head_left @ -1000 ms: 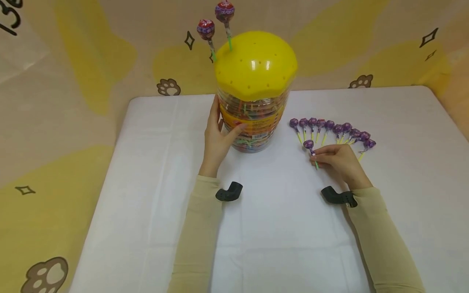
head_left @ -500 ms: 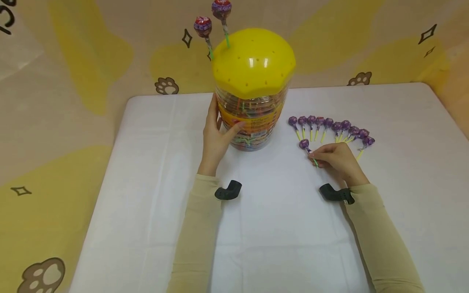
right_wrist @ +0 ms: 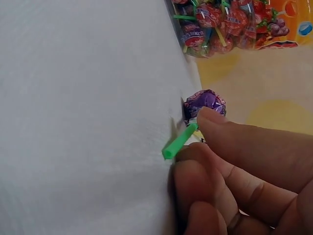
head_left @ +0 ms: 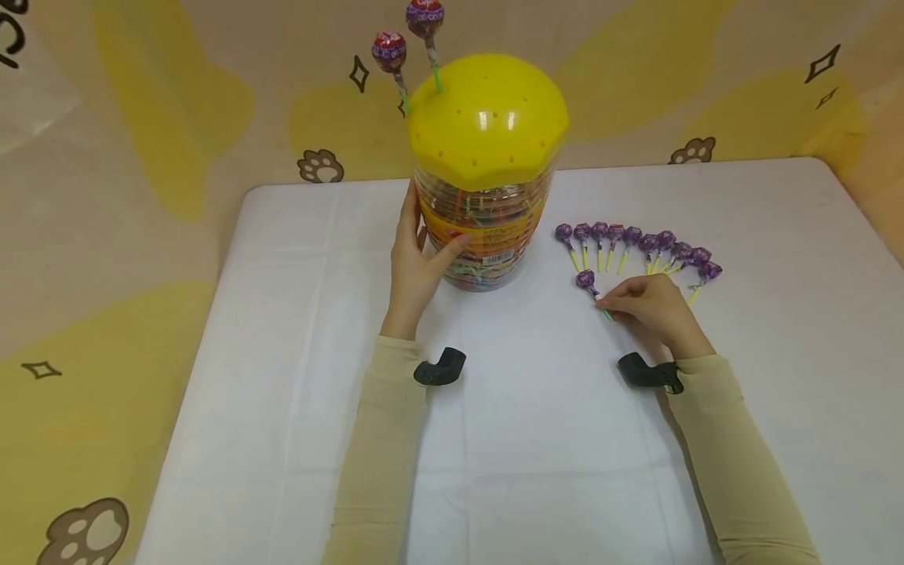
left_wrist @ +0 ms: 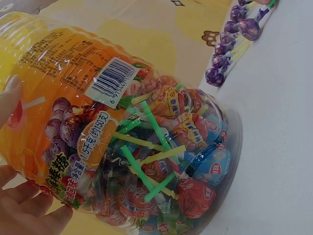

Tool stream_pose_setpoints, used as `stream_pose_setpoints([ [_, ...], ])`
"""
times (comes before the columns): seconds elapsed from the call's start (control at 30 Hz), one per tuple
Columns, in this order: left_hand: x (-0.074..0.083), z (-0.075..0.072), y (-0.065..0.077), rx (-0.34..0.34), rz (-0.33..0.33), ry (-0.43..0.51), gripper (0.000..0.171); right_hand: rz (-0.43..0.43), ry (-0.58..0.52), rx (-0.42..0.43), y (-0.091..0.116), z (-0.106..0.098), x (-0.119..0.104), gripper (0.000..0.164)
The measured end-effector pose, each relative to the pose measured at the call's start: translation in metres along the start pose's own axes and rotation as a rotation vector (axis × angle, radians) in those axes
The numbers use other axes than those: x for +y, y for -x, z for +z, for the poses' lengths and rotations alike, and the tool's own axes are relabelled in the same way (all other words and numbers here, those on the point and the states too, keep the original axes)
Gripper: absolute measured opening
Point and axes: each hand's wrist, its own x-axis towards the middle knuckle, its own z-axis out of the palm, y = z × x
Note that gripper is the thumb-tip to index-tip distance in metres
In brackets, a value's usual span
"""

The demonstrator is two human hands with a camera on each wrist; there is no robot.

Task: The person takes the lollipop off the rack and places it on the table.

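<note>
My left hand (head_left: 413,275) holds the left side of a clear plastic lollipop jar (head_left: 494,263), thumb across its orange label and fingers behind. The jar stands on the table, packed with wrapped lollipops, as the left wrist view shows. Two red-and-purple lollipops (head_left: 389,52) stick up from holes at the left of its yellow lid (head_left: 487,118). Between thumb and fingers, my right hand (head_left: 657,310) pinches the green stick of a purple lollipop (head_left: 585,279). That lollipop lies low over the cloth, just in front of a curved row of purple lollipops (head_left: 631,235) with yellow sticks.
A white cloth covers the table (head_left: 530,439). Behind it hangs a yellow and beige backdrop (head_left: 212,102) with paw prints. Small black devices (head_left: 439,367) are worn at both wrists.
The purple lollipop in my right hand has tipped slightly left, its head farther from my fingers. My left hand stays on the jar. The whole view has shifted a little.
</note>
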Motion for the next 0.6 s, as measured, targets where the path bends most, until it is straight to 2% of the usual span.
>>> stream_pose_setpoints([
  [0.3,0.0000,-0.0002,0.0000,0.000,0.002,0.002,0.091,-0.029,-0.111,-0.035,0.0001,-0.0054,0.0051,0.039],
  [0.6,-0.0005,0.0004,-0.0004,0.003,0.031,-0.011,0.091,-0.027,-0.190,-0.019,-0.0009,-0.0087,0.0073,0.043],
])
